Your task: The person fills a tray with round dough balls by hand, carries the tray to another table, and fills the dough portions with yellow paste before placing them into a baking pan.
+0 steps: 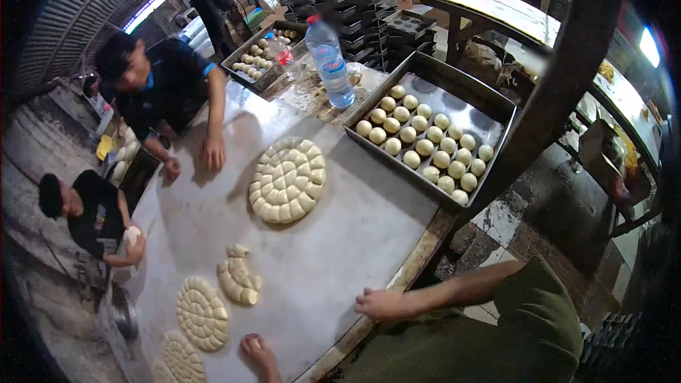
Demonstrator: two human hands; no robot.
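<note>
My left hand (259,353) rests on the pale tabletop at the near edge, its fingers curled in and nothing visible in them. Beside it lie a short curved piece of scored dough (239,278) and a round slab of dough cut into segments (202,313). Another segmented dough round (183,358) sits further down, partly cut off by the dark rim of the picture. My right hand (381,305) is closed like a fist at the table's right edge, with no object showing. A larger segmented dough round (287,180) lies in the middle of the table.
A metal tray (488,108) with rows of dough balls (424,147) stands at the far right corner. Near it are a water bottle (330,64), a smaller bottle (279,50) and stacked metal tins (333,0). Two people (167,85) work along the left side; one holds dough. A wooden post (560,92) rises at right.
</note>
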